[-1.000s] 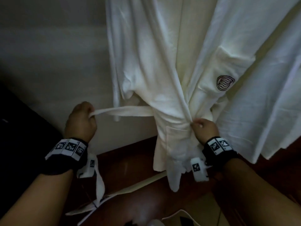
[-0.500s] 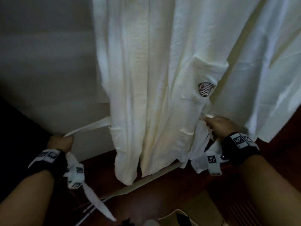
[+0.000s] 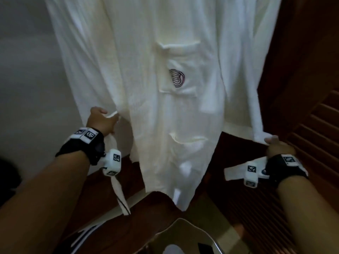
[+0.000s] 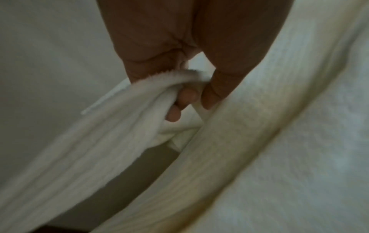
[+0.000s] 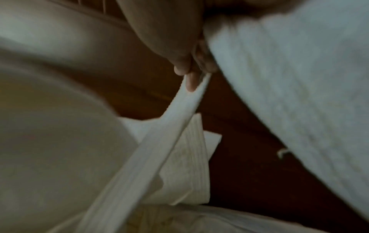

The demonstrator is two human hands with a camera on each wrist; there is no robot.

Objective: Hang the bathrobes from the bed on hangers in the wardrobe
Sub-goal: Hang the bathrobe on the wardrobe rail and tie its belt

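Observation:
A white bathrobe point(image 3: 146, 88) with a dark swirl logo point(image 3: 177, 78) on its pocket hangs in front of me; its hanger is out of view. My left hand point(image 3: 110, 116) grips the robe's white belt point(image 3: 122, 197) at the robe's left edge, and the belt's end dangles below that wrist. The left wrist view shows the left hand point(image 4: 189, 100) with fingers curled round the bunched belt point(image 4: 119, 126). My right hand point(image 3: 273, 142) is at the robe's lower right corner. In the right wrist view the right hand point(image 5: 191, 74) pinches a flat belt strip point(image 5: 159, 141).
A slatted dark wooden door point(image 3: 311, 143) stands close on the right. A pale wall point(image 3: 27, 88) is on the left. Below the robe lies a dark wooden base point(image 3: 146, 226) with a white-rimmed object point(image 3: 183, 235) near the bottom edge.
The belt no longer cinches the robe's waist and the robe hangs straight. My hands have moved apart, the left to the robe's left edge, the right out to its right corner.

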